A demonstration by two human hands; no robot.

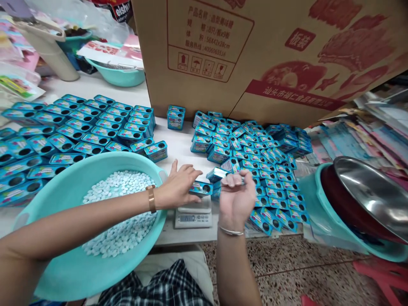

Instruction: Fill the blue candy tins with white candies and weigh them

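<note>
My left hand [180, 187] reaches across to a small kitchen scale [194, 216], its thumb and fingers around a blue tin [202, 188] with a dark round hole in its top. The tin is over the scale's plate. My right hand [237, 193] is palm up with curled fingers, just right of that tin; what is inside them is hidden. Another blue tin [217, 174] lies tilted beside the right fingertips. Under my left forearm, a large turquoise basin [60, 242] holds many pale mint-coloured candies [119, 238].
Rows of blue tins [92, 127] stand at left, and more tins [267, 170] at right. Two tins [176, 118] stand apart before a big cardboard box [204, 93]. Stacked bowls [376, 191] sit at the right edge. A smaller turquoise basin [119, 78] is at back left.
</note>
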